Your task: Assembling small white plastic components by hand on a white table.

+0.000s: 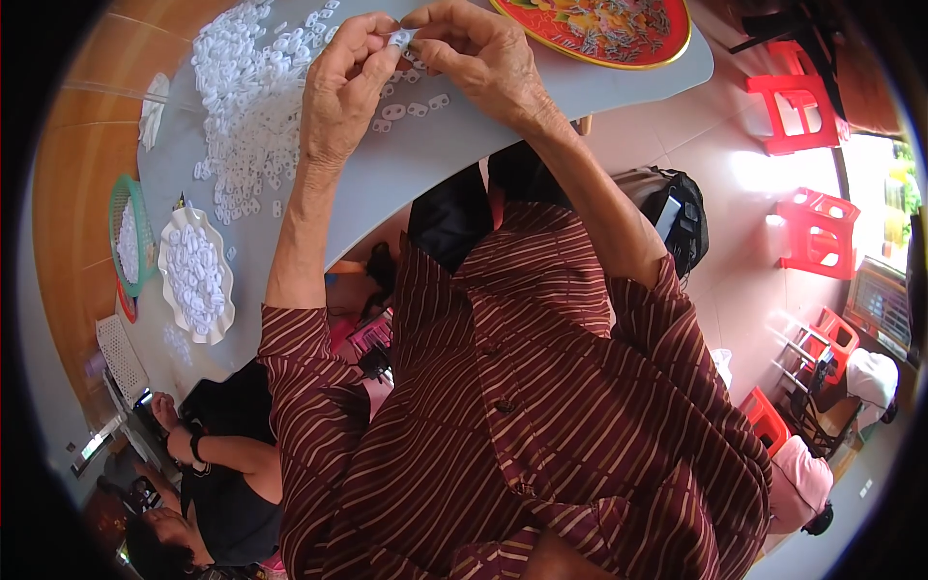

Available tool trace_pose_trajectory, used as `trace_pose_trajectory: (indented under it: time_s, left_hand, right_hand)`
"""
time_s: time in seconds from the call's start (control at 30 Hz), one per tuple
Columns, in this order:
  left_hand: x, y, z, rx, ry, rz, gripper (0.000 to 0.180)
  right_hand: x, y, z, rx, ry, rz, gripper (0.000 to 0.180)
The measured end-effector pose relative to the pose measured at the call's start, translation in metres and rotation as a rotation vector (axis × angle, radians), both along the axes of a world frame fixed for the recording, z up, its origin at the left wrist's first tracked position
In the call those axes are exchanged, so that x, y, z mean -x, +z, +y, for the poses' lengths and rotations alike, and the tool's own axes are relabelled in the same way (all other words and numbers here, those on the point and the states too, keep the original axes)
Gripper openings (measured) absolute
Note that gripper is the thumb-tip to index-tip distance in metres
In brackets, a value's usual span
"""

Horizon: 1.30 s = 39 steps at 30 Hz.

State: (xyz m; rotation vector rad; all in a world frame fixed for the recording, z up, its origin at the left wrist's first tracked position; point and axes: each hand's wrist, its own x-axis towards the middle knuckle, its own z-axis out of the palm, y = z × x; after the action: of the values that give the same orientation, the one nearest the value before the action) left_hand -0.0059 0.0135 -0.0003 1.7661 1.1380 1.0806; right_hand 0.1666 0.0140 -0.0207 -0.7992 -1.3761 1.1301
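Your left hand (340,92) and right hand (488,63) pinch a small white piece (400,39) over the table (406,159). White pile (246,101) left; red tray (561,46), grey bits (628,29) inside, right.

On table (387,179): loose pieces (253,106), left; tray (619,62) of small parts (633,27), far right; dish (227,302) of pieces, near left; basket (145,232) left of dish. Stools (781,81) on floor (730,266), right.

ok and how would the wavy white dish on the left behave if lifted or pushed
The wavy white dish is probably stiff: its scalloped rim holds its shape. The small white pieces heaped loosely inside would likely slide or spill if it tilts. Being broad, it seems unlikely to roll.
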Motion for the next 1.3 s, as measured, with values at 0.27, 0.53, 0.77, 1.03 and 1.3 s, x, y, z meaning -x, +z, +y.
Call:
trace_pose_trajectory:
  time_s: [0.27,0.53,0.77,1.03,1.3]
  left_hand:
    - [0.000,0.000,-0.001,-0.022,-0.020,0.083,0.022]
    - [-0.006,0.002,-0.005,-0.090,0.138,0.131,0.024]
    - [-0.007,-0.001,-0.006,-0.159,0.131,0.163,0.022]
    - [-0.010,-0.005,-0.005,-0.150,0.118,0.098,0.021]
    - [-0.004,-0.004,-0.002,-0.124,0.123,0.066,0.022]
  right_hand:
    - [0.001,-0.001,0.000,0.023,0.017,0.008,0.021]
    - [0.003,0.000,0.000,0.019,0.024,0.018,0.020]
    - [0.003,-0.002,0.000,0.007,0.002,0.039,0.019]
    - [0.004,-0.002,0.000,0.029,0.004,0.074,0.017]
    - [0.002,0.004,-0.004,-0.035,0.003,-0.109,0.025]
